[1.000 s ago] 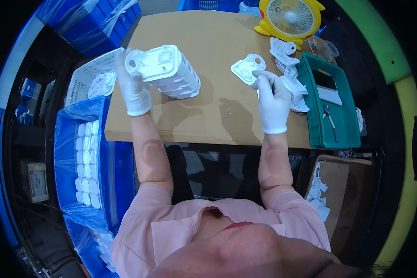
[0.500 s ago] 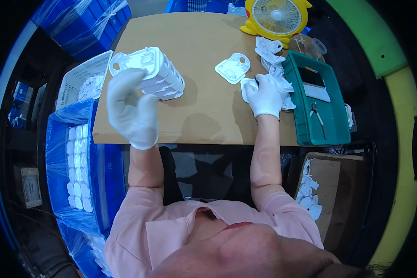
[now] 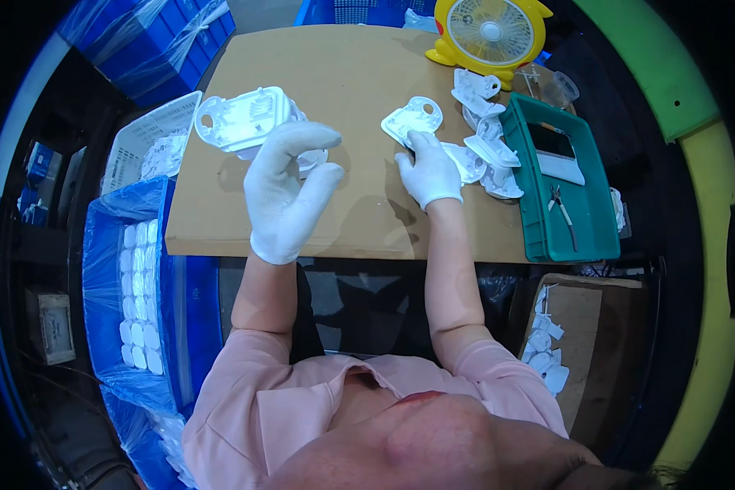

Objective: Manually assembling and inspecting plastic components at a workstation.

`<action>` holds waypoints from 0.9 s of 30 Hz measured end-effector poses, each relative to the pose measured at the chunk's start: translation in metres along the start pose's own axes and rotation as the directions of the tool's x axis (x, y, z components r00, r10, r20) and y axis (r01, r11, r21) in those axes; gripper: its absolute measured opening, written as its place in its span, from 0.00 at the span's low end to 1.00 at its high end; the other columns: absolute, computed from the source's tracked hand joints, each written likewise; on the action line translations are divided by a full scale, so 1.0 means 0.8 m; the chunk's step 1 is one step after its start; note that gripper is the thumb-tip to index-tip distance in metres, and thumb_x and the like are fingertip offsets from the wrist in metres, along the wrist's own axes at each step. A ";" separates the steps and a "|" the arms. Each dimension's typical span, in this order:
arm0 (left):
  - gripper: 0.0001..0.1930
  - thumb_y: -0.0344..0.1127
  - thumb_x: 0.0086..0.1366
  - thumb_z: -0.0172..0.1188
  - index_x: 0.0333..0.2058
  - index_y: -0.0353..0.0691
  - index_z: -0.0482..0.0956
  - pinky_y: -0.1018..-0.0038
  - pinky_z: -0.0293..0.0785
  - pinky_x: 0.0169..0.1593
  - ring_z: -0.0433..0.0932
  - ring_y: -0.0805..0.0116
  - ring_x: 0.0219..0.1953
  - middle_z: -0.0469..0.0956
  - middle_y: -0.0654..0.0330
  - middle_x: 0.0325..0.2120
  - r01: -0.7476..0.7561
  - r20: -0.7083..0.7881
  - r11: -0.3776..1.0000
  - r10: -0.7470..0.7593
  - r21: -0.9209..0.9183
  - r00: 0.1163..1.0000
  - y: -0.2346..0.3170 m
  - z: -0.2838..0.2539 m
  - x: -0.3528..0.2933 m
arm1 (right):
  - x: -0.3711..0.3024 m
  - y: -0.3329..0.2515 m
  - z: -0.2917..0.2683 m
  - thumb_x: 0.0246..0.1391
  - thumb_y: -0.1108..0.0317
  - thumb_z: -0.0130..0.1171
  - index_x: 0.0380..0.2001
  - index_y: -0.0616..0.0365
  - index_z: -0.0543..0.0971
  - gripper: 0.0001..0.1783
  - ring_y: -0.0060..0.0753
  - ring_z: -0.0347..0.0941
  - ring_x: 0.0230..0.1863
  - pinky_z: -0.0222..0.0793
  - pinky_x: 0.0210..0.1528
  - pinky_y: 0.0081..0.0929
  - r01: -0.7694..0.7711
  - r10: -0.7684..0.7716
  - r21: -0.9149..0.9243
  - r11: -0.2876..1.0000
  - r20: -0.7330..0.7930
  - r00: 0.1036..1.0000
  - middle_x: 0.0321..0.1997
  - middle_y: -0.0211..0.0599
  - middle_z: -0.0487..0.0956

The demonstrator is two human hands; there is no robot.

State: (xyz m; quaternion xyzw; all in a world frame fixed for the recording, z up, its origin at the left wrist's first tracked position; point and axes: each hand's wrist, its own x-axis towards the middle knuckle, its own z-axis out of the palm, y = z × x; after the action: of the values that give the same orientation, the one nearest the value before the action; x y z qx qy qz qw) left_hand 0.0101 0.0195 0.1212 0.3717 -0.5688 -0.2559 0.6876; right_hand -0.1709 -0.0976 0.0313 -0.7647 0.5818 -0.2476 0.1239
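Observation:
In its white glove, my left hand (image 3: 292,192) is raised in front of a stack of white plastic housings (image 3: 241,121). Its thumb and fingers are apart with nothing between them. My right hand (image 3: 431,173), also gloved, reaches the near edge of a single flat white plastic housing (image 3: 411,119) with a round hole in one corner. The fingers are bent together, and a small dark spot shows beside their tips; what they hold, if anything, is not clear. Just right of this hand lies a loose heap of similar white housings (image 3: 492,151).
A green tray (image 3: 563,220) with pliers (image 3: 562,216) and a dark flat device stands at the table's right. Behind it is a yellow fan (image 3: 492,33). On the left are a white basket (image 3: 131,147) and a blue, film-lined crate (image 3: 167,327) holding rows of white pieces.
My left hand has moved right, across the front of the stack. My right hand has left the heap and moved left to the single housing.

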 end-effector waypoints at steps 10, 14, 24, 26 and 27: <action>0.14 0.18 0.53 0.58 0.40 0.34 0.77 0.81 0.64 0.38 0.67 0.79 0.33 0.73 0.64 0.34 0.086 -0.003 0.996 -0.086 0.010 0.996 0.002 -0.012 0.002 | 0.007 -0.011 -0.005 0.48 0.54 0.61 0.35 0.59 0.81 0.19 0.52 0.77 0.40 0.72 0.45 0.40 -0.047 0.045 0.001 0.999 0.250 0.967 0.35 0.48 0.80; 0.13 0.20 0.53 0.59 0.39 0.34 0.77 0.81 0.64 0.38 0.67 0.79 0.33 0.74 0.64 0.35 0.087 0.009 0.995 -0.088 0.057 0.996 0.001 -0.012 0.003 | 0.007 -0.018 -0.007 0.44 0.55 0.64 0.34 0.58 0.81 0.18 0.52 0.78 0.39 0.72 0.44 0.40 -0.079 0.078 0.004 0.997 0.110 0.991 0.35 0.50 0.80; 0.19 0.31 0.53 0.65 0.44 0.34 0.76 0.72 0.70 0.47 0.75 0.67 0.42 0.76 0.58 0.40 0.017 0.211 0.959 -0.079 0.283 0.974 -0.010 -0.007 0.009 | -0.001 -0.007 -0.013 0.47 0.72 0.59 0.37 0.57 0.80 0.11 0.44 0.78 0.34 0.72 0.39 0.32 0.122 -0.091 0.190 0.974 -0.161 0.983 0.35 0.43 0.81; 0.22 0.33 0.52 0.66 0.47 0.34 0.75 0.72 0.70 0.48 0.75 0.66 0.43 0.75 0.56 0.42 -0.047 0.253 0.939 -0.043 0.340 0.967 -0.015 -0.004 0.009 | -0.014 -0.030 -0.047 0.47 0.76 0.56 0.38 0.58 0.80 0.13 0.36 0.78 0.34 0.71 0.38 0.27 0.168 -0.118 0.359 0.918 -0.158 0.980 0.34 0.39 0.81; 0.28 0.34 0.51 0.68 0.52 0.34 0.71 0.71 0.70 0.49 0.74 0.66 0.44 0.73 0.55 0.46 0.027 0.250 0.945 -0.114 0.326 0.962 -0.017 -0.001 0.008 | -0.022 -0.044 -0.067 0.46 0.80 0.54 0.38 0.59 0.81 0.15 0.29 0.78 0.34 0.70 0.37 0.22 0.205 -0.140 0.514 0.833 -0.163 0.977 0.34 0.34 0.81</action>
State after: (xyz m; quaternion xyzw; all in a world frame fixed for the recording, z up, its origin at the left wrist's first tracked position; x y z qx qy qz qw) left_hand 0.0134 0.0066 0.1137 0.4606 -0.6759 -0.2325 0.5262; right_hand -0.1738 -0.0651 0.0895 -0.7346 0.4261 -0.4529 0.2714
